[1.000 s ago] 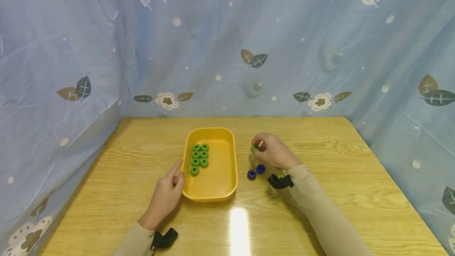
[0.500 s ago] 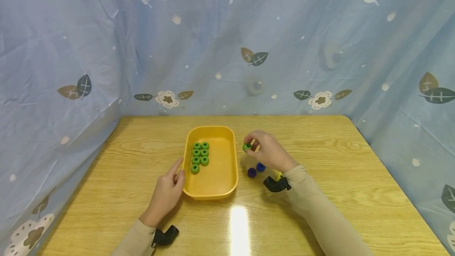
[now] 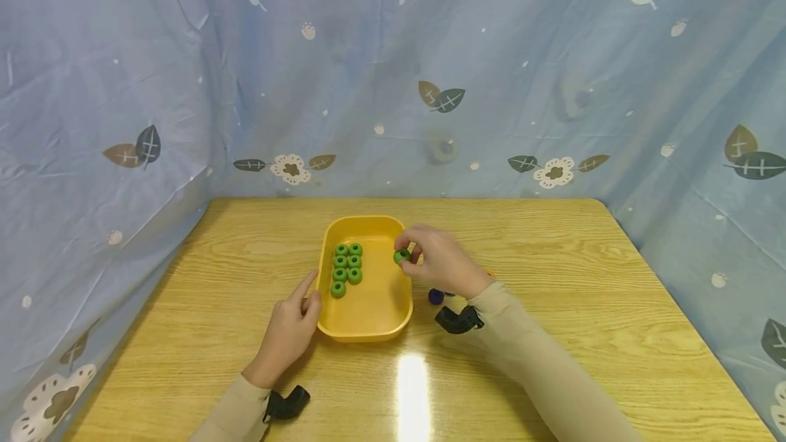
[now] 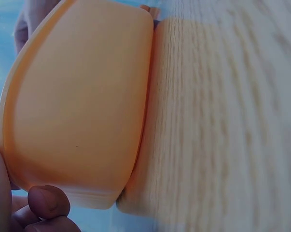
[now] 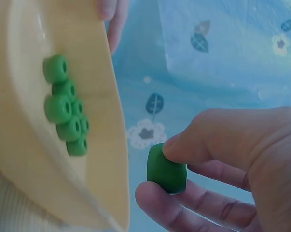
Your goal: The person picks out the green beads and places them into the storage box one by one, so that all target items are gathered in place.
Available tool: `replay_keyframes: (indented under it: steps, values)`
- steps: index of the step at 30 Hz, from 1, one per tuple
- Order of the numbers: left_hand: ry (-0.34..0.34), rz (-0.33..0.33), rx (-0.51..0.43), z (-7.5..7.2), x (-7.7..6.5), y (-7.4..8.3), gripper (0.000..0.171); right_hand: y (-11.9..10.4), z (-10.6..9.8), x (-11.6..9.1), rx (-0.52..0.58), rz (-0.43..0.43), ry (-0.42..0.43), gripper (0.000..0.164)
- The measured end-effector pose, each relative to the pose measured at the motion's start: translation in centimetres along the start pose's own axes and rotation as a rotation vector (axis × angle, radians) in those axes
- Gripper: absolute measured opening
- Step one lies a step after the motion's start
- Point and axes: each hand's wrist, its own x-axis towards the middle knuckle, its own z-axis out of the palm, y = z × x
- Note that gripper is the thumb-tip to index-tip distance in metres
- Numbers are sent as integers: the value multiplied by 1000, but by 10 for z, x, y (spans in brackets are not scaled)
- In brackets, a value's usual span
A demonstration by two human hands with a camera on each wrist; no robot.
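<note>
A yellow tray (image 3: 364, 333) stands on the wooden table, with several green beads (image 3: 340, 274) grouped in two columns on its left side. My right hand (image 3: 447, 263) pinches another green bead (image 5: 167, 170) between thumb and finger, above the tray's right rim. Against the tray's left side my left hand (image 3: 287, 331) rests, its index finger stretched along the rim. In the left wrist view, fingertips (image 4: 48, 201) touch the tray's outer wall (image 4: 82, 106). A dark purple bead (image 3: 436, 297) lies right of the tray; a blue one beside it is mostly hidden by my right wrist.
A small orange piece (image 3: 489, 273) shows just behind my right wrist. Black wrist mounts (image 3: 459, 320) stick out from both sleeves. A blue patterned curtain (image 3: 393, 74) hangs behind the table (image 3: 552, 244) and at its sides.
My right hand has carried the pinched green bead leftward from beside the tray to over its right rim. My left hand has stayed at the tray's left side.
</note>
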Motion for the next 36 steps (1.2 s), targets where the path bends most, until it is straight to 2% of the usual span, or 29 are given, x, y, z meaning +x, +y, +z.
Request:
replay_keyframes:
  steps: [10, 16, 27, 36]
  values:
    - [5, 9, 11, 0, 2, 0, 46, -18, 8, 16, -24, -64, -86, 17]
    - [-9, -9, -7, 1, 1, 0, 46, -25, 16, 27, -34, -100, -113, 16]
    - [-14, 4, -7, 0, 0, 0, 46, -36, 32, 44, -6, -85, -200, 19]
    - [0, 26, 9, -1, 2, 0, 47, -38, 48, 58, -115, -96, -273, 15]
